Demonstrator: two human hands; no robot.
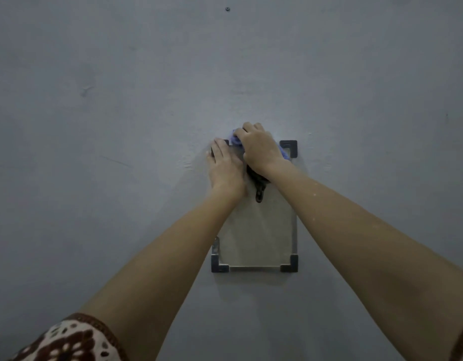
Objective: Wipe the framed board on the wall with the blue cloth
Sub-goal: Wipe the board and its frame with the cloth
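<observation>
Patterned brown-and-white sleeve (pixel 68 340) sits nearest. Bare forearms reach to a pale rectangular board with dark corner brackets (pixel 259 235) hanging on the grey wall (pixel 120 100). Left hand (pixel 226 168) lies flat, grip apart, on its upper-left corner; right hand (pixel 260 149) is clamped on a crumpled blue cloth (pixel 236 139) at the top edge.

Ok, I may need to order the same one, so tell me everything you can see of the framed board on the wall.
The framed board is a small upright rectangle, flat against the grey wall. Its panel looks pale beige, edged thinly, with dark L-shaped corner pieces; three show. A dark clip-like fitting sits near the upper middle, partly hidden. The left hand lies flat over the top-left corner, while the right hand presses the blue cloth on the top edge.
</observation>
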